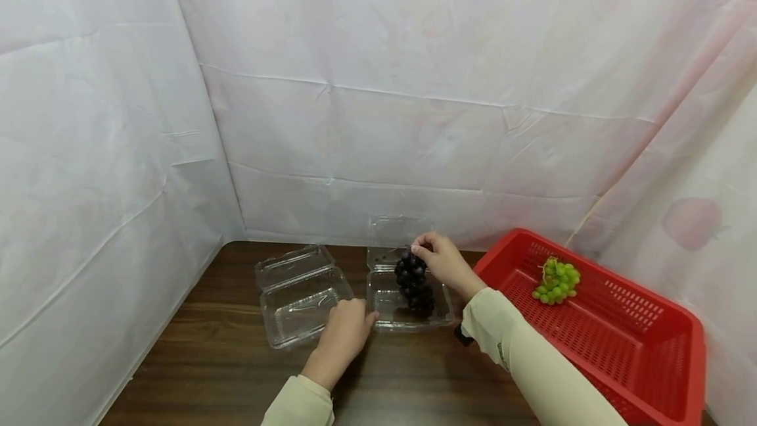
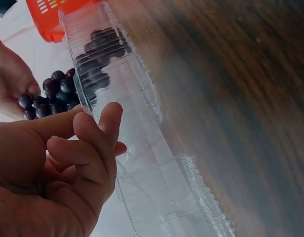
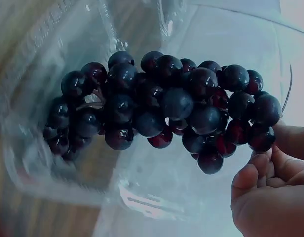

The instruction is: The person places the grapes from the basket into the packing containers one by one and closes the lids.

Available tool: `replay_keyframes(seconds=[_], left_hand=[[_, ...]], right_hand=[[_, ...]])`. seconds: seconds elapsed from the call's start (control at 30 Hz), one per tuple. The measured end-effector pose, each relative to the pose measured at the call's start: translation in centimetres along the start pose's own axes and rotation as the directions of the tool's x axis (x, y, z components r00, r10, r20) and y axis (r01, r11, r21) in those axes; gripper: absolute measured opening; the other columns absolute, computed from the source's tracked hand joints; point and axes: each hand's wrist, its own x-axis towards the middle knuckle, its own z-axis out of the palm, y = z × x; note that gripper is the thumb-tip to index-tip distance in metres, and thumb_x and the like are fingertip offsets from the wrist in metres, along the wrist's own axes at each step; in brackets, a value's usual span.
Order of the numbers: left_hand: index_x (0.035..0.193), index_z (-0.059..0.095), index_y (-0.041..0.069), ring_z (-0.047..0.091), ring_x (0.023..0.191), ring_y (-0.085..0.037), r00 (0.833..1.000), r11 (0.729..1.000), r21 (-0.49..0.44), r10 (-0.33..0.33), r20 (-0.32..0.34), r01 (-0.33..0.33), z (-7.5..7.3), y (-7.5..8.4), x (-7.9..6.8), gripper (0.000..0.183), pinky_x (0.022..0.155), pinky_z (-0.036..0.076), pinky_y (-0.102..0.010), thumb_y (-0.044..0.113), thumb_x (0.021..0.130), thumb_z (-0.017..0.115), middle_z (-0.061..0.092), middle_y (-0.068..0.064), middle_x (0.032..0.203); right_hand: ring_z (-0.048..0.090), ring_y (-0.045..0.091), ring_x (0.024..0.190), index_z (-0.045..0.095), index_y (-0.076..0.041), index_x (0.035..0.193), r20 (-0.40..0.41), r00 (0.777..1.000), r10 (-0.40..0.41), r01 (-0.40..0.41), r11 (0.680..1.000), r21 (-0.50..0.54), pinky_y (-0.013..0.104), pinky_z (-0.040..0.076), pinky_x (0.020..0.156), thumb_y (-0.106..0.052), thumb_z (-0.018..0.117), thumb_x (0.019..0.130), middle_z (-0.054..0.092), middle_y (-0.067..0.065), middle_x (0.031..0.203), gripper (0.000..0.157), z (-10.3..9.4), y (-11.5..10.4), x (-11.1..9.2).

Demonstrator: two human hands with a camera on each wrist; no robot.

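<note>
A bunch of dark grapes (image 1: pixel 415 281) hangs upright from my right hand (image 1: pixel 443 261), which pinches it at the stem end. Its lower end is inside the tray of an open clear plastic clamshell (image 1: pixel 384 327). In the right wrist view, the whole bunch (image 3: pixel 162 103) stretches from the fingertips into the clear plastic. My left hand (image 1: pixel 344 334) is at that clamshell's front left side. Seen from the left wrist, the left hand (image 2: pixel 78 168) has curled fingers and holds the rim between thumb and fingers.
Another open clear clamshell (image 1: pixel 269 321) lies to the left on the dark wooden table (image 1: pixel 213 373). A red perforated basket (image 1: pixel 680 340) stands at the right with a bunch of green grapes (image 1: pixel 556 280) inside. Pale cloth (image 1: pixel 367 137) hangs behind the table.
</note>
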Motion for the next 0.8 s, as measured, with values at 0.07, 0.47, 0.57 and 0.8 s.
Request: replay_keyframes(seconds=[0.07,0.47,0.57,0.8], left_hand=[[0.072,0.064,0.006,0.064,0.065,-0.033,1.000,1.000,0.000,0.005,-0.003,-0.005,0.0,0.0,0.0,0.031,0.054,0.047,-0.041,0.034,0.086,0.068,0.064,-0.011,0.066],[0.072,0.065,0.008,0.063,0.061,-0.031,1.000,1.000,-0.022,0.003,-0.017,-0.003,-0.1,-0.2,-0.1,0.029,0.050,0.045,-0.038,0.034,0.085,0.069,0.063,-0.010,0.064],[0.078,0.068,0.006,0.064,0.061,-0.031,1.000,0.999,-0.035,-0.005,-0.016,0.004,0.0,-0.3,-0.1,0.030,0.050,0.046,-0.038,0.035,0.084,0.070,0.065,-0.012,0.068],[0.076,0.067,0.007,0.062,0.057,-0.029,1.000,0.998,-0.066,-0.010,-0.012,0.009,0.2,-0.4,0.0,0.028,0.047,0.043,-0.036,0.034,0.085,0.069,0.065,-0.010,0.066]], right_hand=[[0.051,0.018,0.082,0.062,-0.010,0.097,-0.001,1.000,0.004,-0.004,1.000,0.014,0.034,0.043,0.073,-0.020,0.057,0.095,0.060,0.004,0.094,0.011,0.7,0.2,0.0],[0.052,0.017,0.083,0.064,-0.009,0.096,0.061,0.997,0.049,-0.061,0.975,0.213,0.033,0.043,0.076,-0.018,0.058,0.094,0.061,0.003,0.095,0.011,4.1,1.6,-0.5],[0.052,0.017,0.080,0.064,-0.012,0.096,0.074,0.997,0.033,-0.044,0.987,0.151,0.033,0.043,0.073,-0.020,0.059,0.094,0.061,0.001,0.093,0.010,4.7,1.7,-0.5],[0.050,0.013,0.076,0.062,-0.016,0.093,0.142,0.985,-0.102,0.110,0.993,-0.045,0.032,0.043,0.071,-0.021,0.058,0.094,0.056,-0.005,0.089,0.006,5.8,1.5,-1.2]])
